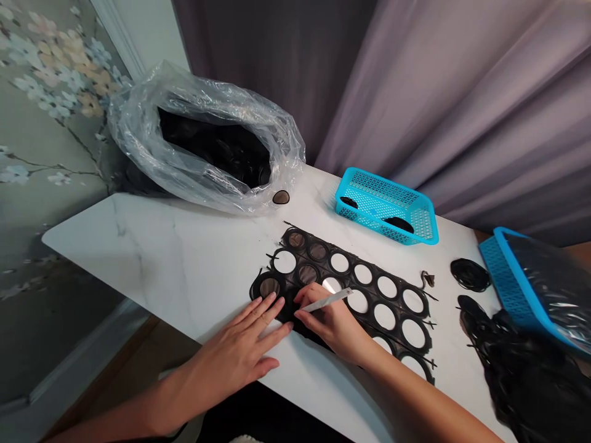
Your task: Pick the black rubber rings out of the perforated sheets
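A black sheet (373, 283) with rows of round holes lies on the white table. Most holes show the white tabletop; several on the left hold dark, see-through discs. My left hand (252, 335) lies flat on the sheet's near left corner, fingers spread, fingertips beside a dark disc (269, 287). Close to its right, my right hand (325, 314) grips a slim silver-grey tool (329, 300) like a pen. The tool's working tip is hidden by my fingers, so its exact kind cannot be made out.
An open clear plastic bag (198, 86) of black material stands at the back left, a loose dark disc (281, 197) beside it. A blue basket (431, 212) holds black pieces. Rightward are a black coil (470, 274), another blue basket (512, 289) and a black heap (530, 375).
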Demonstrator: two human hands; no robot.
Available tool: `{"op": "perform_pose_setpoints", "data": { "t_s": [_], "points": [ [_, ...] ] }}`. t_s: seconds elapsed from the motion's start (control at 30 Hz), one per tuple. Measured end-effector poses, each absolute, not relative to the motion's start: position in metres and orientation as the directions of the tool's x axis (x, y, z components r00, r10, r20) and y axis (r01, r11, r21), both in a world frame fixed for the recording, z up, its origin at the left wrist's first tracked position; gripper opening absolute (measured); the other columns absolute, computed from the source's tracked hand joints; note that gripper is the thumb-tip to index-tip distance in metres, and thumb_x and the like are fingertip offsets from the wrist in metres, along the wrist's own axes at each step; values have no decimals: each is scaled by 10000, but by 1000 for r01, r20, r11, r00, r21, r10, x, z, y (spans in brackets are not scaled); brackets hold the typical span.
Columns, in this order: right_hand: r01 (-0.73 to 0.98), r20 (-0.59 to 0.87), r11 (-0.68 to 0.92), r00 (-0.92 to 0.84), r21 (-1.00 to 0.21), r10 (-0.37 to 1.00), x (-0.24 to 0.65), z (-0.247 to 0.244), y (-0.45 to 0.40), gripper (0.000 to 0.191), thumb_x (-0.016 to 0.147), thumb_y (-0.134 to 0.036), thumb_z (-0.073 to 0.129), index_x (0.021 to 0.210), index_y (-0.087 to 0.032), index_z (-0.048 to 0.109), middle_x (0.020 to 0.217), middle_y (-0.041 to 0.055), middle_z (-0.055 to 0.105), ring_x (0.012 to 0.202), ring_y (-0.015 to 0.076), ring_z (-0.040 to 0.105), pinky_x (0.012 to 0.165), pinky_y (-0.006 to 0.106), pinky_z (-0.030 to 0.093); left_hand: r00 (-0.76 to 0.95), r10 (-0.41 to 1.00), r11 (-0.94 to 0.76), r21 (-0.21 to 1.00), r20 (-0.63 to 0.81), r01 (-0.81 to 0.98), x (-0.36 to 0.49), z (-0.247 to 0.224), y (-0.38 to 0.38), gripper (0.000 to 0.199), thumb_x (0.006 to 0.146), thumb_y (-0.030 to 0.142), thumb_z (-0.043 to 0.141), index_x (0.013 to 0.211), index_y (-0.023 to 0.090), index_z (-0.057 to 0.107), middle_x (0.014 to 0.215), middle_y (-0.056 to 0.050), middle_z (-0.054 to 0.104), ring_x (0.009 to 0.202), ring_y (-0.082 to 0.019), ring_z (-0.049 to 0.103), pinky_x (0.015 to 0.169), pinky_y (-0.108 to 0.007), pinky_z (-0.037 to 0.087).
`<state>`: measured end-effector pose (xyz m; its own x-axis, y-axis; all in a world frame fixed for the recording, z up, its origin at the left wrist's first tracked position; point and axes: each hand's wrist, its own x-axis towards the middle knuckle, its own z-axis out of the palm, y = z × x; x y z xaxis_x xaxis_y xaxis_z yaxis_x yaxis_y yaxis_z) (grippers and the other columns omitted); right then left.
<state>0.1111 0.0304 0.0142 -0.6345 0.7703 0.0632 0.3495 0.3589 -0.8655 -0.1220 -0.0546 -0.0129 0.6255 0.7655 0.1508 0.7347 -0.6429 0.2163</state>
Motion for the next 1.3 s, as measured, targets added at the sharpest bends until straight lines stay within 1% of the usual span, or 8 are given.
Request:
{"op": "perform_pose_setpoints", "data": {
  "t_s": [0.27, 0.5, 0.6, 0.7, 0.8, 0.93, 1.07, 1.3],
  "points": [
    [411, 101, 448, -637, -794, 764, 107, 12, 23, 182, 939, -139, 579, 776, -207, 536, 1001, 68, 641, 896, 192, 612, 757, 318, 520, 618, 769, -639, 229, 167, 734, -122, -10, -55, 511, 1011, 416, 525, 1491, 270, 428, 1634, -97, 283, 1483, -303, 323, 1171, -464, 370],
    [463, 259, 716, -714, -522, 650, 116, 3, 28, 170, 964, -123, 448, 919, -211, 585, 1083, 120, 673, 954, 248, 617, 833, 376, 528, 615, 770, -638, 208, 168, 742, -121, -13, -55, 542, 987, 384, 565, 1498, 290, 412, 1648, -91, 246, 1501, -324, 271, 1155, -485, 384],
    [637, 300, 530, -441, -559, 846, 132, 10, 65, 188, 992, -196, 413, 897, -219, 573, 922, 91, 684, 852, 236, 626, 764, 358, 510, 619, 768, -640, 206, 163, 740, -120, -10, -55, 526, 993, 388, 559, 1492, 288, 424, 1630, -102, 288, 1499, -343, 266, 1135, -511, 403],
    [673, 253, 388, -294, -630, 922, 130, 20, 90, 165, 993, -269, 454, 895, -218, 576, 886, 61, 695, 740, 206, 613, 676, 317, 474, 613, 771, -636, 223, 172, 739, -120, -4, -56, 523, 1013, 406, 526, 1506, 278, 404, 1618, -93, 320, 1489, -318, 303, 1130, -486, 423],
    [561, 174, 412, -428, -718, 887, 105, 24, 84, 152, 979, -247, 482, 880, -215, 592, 826, 32, 683, 692, 181, 598, 629, 286, 444, 531, 814, -576, 212, 234, 789, -123, -2, -60, 515, 1021, 378, 513, 1499, 210, 413, 1555, -102, 435, 1438, -280, 408, 1119, -428, 458],
    [393, 110, 421, -611, -817, 784, 71, 16, 61, 130, 947, -157, 526, 846, -204, 594, 840, 17, 672, 746, 163, 607, 674, 273, 448, 424, 844, -481, 114, 328, 869, -129, -3, -63, 396, 1000, 319, 544, 1347, 128, 566, 1328, -140, 626, 1288, -295, 561, 1049, -434, 521],
    [331, 70, 413, -703, -848, 708, 67, 7, 55, 93, 943, -152, 568, 876, -205, 604, 852, 12, 636, 721, 148, 564, 664, 275, 434, 453, 832, -497, 68, 320, 865, -132, -4, -64, 362, 1008, 289, 517, 1313, 110, 590, 1317, -151, 627, 1270, -301, 569, 1046, -458, 518],
    [258, 75, 391, -746, -884, 662, 69, 3, 56, 142, 943, -168, 599, 813, -211, 559, 1023, 46, 617, 873, 176, 582, 750, 311, 460, 475, 823, -509, 31, 312, 860, -131, -1, -64, 360, 1030, 263, 469, 1320, 82, 579, 1385, -184, 579, 1326, -312, 526, 1071, -472, 494]
  ]
}}
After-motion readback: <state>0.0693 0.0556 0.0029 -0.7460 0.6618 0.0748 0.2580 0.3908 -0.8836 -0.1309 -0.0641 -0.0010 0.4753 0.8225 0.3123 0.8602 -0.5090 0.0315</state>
